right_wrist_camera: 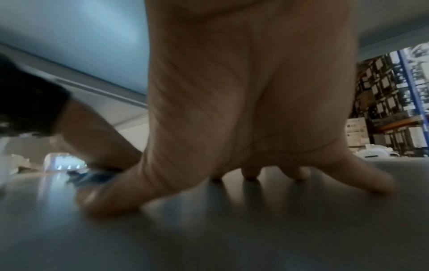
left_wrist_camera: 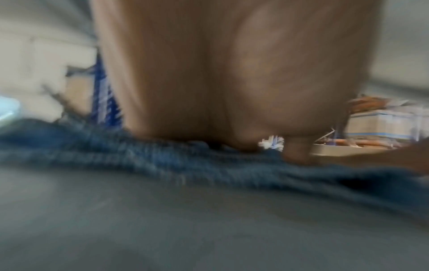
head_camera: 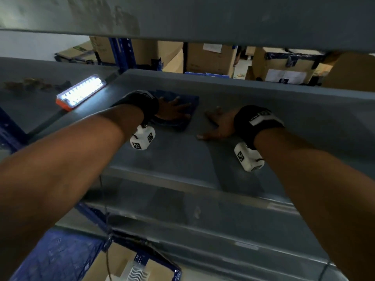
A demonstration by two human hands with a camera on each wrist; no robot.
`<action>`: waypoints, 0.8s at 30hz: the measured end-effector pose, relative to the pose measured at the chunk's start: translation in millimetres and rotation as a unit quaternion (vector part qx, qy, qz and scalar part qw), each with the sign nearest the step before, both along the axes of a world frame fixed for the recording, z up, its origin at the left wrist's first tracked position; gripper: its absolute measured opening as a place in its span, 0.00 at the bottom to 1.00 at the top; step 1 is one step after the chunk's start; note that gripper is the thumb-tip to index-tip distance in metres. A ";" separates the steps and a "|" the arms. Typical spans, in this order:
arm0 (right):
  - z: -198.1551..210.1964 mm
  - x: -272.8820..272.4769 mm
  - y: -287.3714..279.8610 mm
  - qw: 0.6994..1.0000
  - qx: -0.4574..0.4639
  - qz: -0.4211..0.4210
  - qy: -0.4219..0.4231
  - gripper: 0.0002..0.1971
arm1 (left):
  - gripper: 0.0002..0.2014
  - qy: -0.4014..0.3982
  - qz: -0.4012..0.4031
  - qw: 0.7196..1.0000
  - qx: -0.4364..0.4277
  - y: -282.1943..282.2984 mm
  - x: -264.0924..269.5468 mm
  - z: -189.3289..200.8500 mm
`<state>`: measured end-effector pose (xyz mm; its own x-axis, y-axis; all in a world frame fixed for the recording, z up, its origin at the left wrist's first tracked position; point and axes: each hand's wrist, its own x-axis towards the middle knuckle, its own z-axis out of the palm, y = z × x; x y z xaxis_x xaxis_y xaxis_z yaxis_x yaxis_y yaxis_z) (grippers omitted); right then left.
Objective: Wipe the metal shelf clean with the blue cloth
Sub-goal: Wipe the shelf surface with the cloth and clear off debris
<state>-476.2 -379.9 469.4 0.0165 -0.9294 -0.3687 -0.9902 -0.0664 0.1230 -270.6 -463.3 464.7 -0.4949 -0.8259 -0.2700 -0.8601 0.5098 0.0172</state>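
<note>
The blue cloth point(head_camera: 183, 102) lies flat on the grey metal shelf point(head_camera: 263, 110), toward its middle left. My left hand point(head_camera: 173, 111) presses down on the cloth with straight, spread fingers. In the blurred left wrist view the palm point(left_wrist_camera: 220, 82) sits on the rumpled cloth point(left_wrist_camera: 162, 161). My right hand point(head_camera: 218, 123) rests flat on the bare shelf just right of the cloth, fingers spread and holding nothing. In the right wrist view the right hand point(right_wrist_camera: 243, 128) is propped on its fingertips on the shelf point(right_wrist_camera: 209, 238), with the blue cloth point(right_wrist_camera: 92, 177) at the left.
A lit LED lamp point(head_camera: 81, 92) with an orange base lies on the shelf at the left. Another shelf board point(head_camera: 203, 19) hangs close overhead. Cardboard boxes point(head_camera: 209, 57) stand behind the shelf. Blue rack uprights point(head_camera: 121, 51) and lower boxes point(head_camera: 121, 264) are below.
</note>
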 end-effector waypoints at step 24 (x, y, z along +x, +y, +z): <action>-14.0 -7.5 -4.4 0.999 -0.008 -0.042 -0.023 0.70 | 0.38 -0.039 0.070 0.997 -0.020 -31.0 2.2 3.8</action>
